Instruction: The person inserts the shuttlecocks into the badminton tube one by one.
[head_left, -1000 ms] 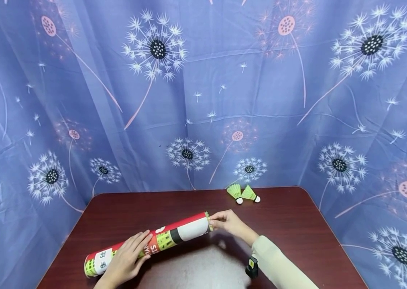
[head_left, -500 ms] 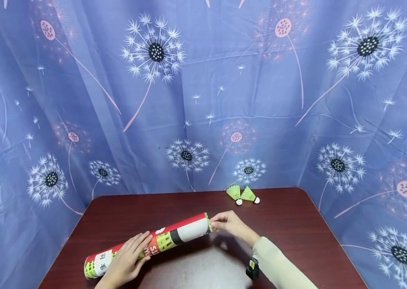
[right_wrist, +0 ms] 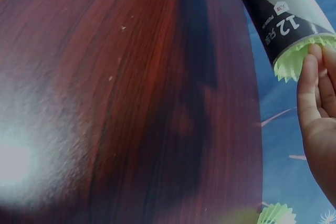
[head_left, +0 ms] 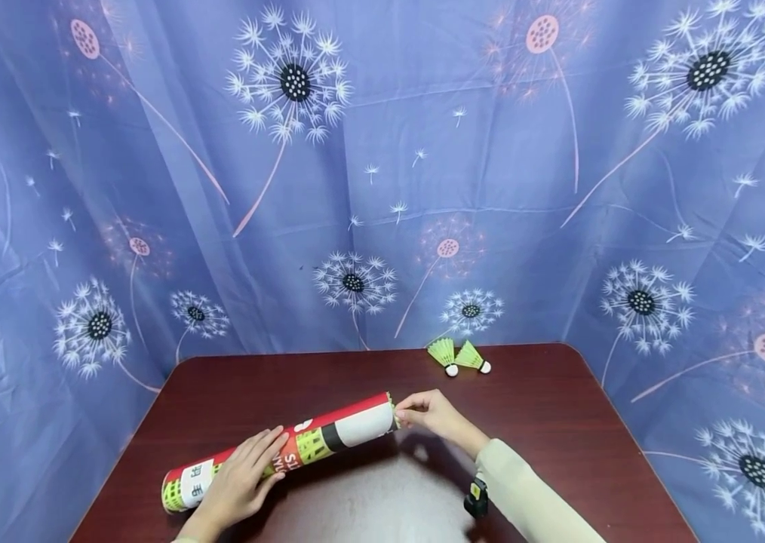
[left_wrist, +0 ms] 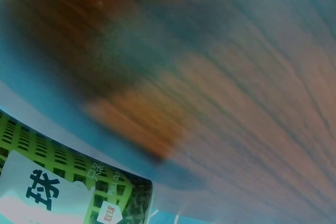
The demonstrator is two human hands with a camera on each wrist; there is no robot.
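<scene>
A long shuttlecock tube (head_left: pixel 357 426), printed red, white, black and green, lies slanted with its right end pointing to the back right. Across its middle, my left hand (head_left: pixel 241 477) holds it, fingers over the top and thumb on the near side. At the tube's right mouth my right hand (head_left: pixel 438 417) pinches the green skirt of a shuttlecock (right_wrist: pixel 287 65). In the right wrist view, that jagged skirt edge sticks out a little past the rim; the rest is hidden inside. The left wrist view catches the tube's other end (left_wrist: pixel 113 182), but not the left hand's fingers.
Two green shuttlecocks with white tips, the left one (head_left: pixel 442 351) and the right one (head_left: pixel 469 356), lie at the back edge of the dark red-brown table (head_left: pixel 545 392). A blue curtain (head_left: pixel 382 181) with dandelion print hangs behind and at both sides.
The head view has shifted slightly. Both hands keep nearly the same place on the tube and at its mouth; no clear movement of the shuttlecock shows.
</scene>
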